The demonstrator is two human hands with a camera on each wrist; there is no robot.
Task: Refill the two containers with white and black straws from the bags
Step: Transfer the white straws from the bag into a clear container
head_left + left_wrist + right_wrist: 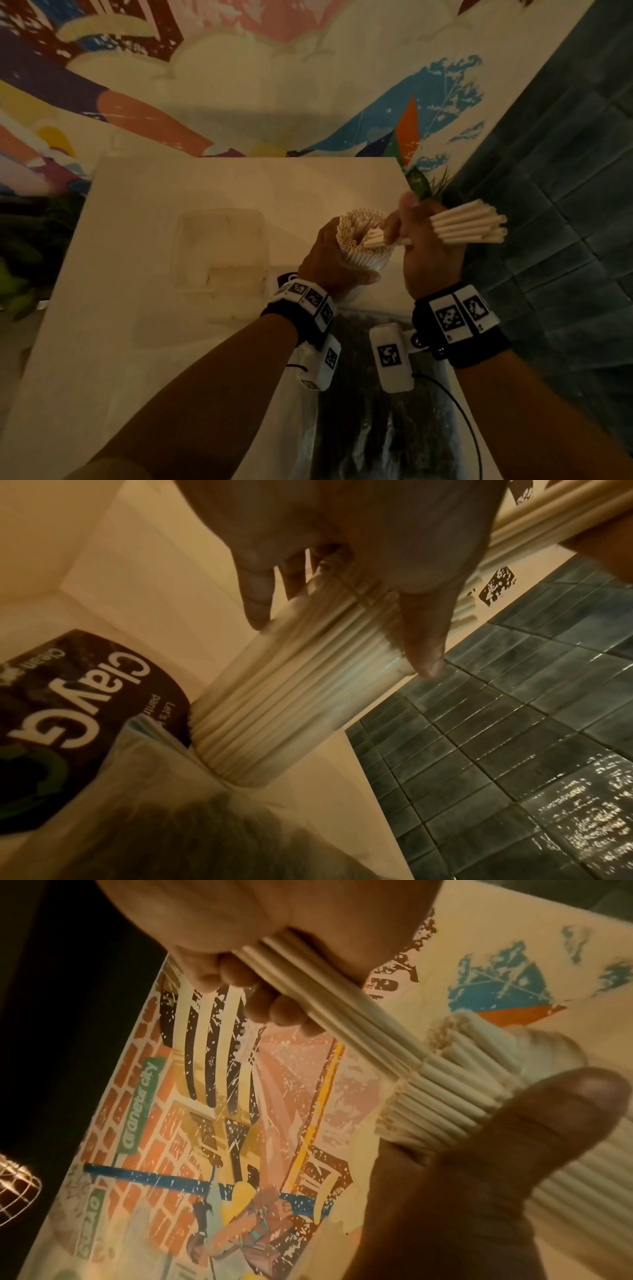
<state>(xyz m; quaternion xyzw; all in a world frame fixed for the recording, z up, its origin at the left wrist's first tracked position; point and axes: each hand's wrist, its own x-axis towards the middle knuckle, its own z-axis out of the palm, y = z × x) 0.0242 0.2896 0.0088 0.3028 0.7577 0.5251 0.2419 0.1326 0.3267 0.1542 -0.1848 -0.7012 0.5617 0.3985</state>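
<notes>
My left hand [330, 260] grips a clear round container [294, 685] packed with upright white straws [359, 236]; it stands on the white table [137, 342] near the right edge. My right hand [424, 246] holds a bundle of white straws [469, 226] almost level, with the bundle's left tips [373, 240] pushed into the gap in the middle of the container's straws. In the right wrist view my fingers [270, 1007] curl round the bundle [342, 1020]. A clear bag of black straws [376, 421] lies on the table under my wrists.
A translucent plastic package [222, 257] lies left of the container. A dark printed label [85, 710] sits by the container's base. A painted wall [274, 85] stands behind the table. Dark tiled floor [565, 205] drops off to the right, with a small plant [431, 185] at the corner.
</notes>
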